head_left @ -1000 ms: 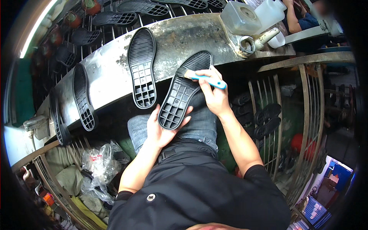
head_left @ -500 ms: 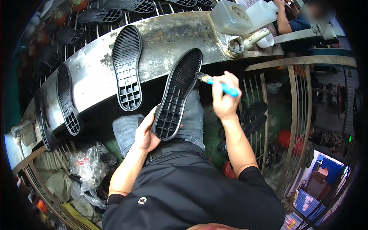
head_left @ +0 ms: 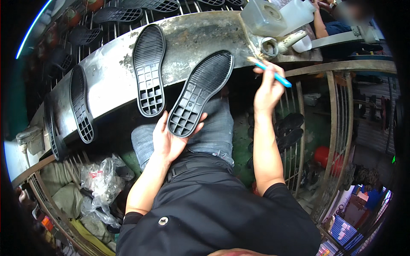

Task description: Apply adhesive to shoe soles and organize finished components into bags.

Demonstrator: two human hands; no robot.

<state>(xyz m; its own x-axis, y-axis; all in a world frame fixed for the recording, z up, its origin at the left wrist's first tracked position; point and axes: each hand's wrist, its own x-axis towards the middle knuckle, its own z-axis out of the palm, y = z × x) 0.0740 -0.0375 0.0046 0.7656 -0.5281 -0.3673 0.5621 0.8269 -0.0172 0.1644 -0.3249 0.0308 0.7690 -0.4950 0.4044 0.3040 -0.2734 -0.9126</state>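
Observation:
My left hand [head_left: 171, 138] grips a black shoe sole [head_left: 193, 94] by its heel end, thumb on one side and fingertips on the other. The ribbed and gridded face is turned up, and the toe end reaches over the metal bench [head_left: 188, 38]. In my right hand [head_left: 270, 87] is a brush with a blue handle [head_left: 278, 78], its bristles blurred close to the bench's right end, apart from the sole. A second black sole [head_left: 149, 70] lies on the bench to the left, its heel overhanging the front edge. Farther left lie another sole [head_left: 82, 102] and a partly overlapped one [head_left: 52, 130].
Behind the bench, several soles [head_left: 117, 15] rest on a rack of metal rods. A round-mouthed pot [head_left: 269, 46] and translucent plastic containers [head_left: 262, 18] stand at the back right. Railed racks [head_left: 331, 111] flank me, the left one holding plastic bags [head_left: 102, 179]. Another person's arm [head_left: 319, 23] shows beyond.
The brush has left the sole's edge and moved up and right toward the pot. The held sole has risen a little and its toe tilts farther right. The whole view has shifted slightly.

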